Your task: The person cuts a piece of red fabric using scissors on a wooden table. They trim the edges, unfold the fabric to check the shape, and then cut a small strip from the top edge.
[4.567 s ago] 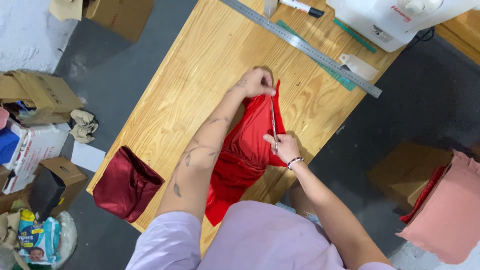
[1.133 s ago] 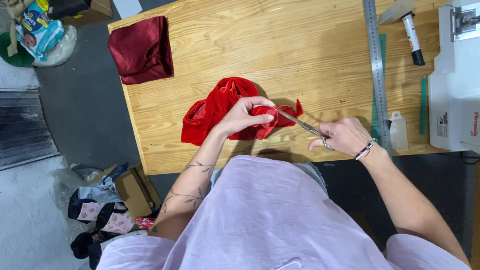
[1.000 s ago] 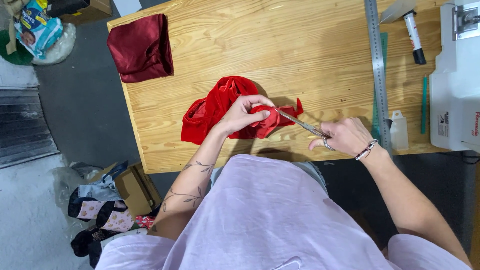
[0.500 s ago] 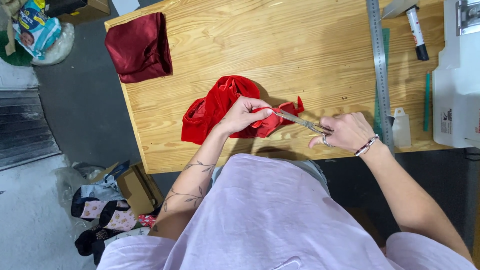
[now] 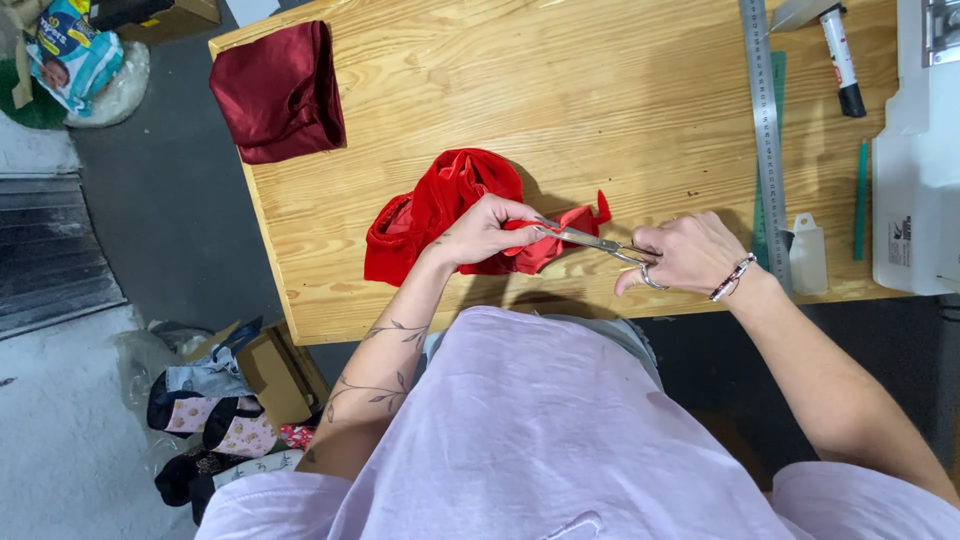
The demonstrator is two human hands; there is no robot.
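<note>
l hand [image 5: 487,228] pinches red fabric [image 5: 440,210] bunched mid wooden table [image 5: 560,90]. r hand [image 5: 685,252] closed thru scissors [image 5: 598,243] handles, blades nearly shut at fabric edge. keep cloth taut, fingers clear, short snips.

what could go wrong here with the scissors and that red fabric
The scissors in the right hand point at the left hand, whose fingers pinch the red fabric right at the blade tips, so a nick seems possible. The fabric is bunched, so a cut might catch a hidden layer. The dark red cloth overhangs the table corner and might slide off.
</note>
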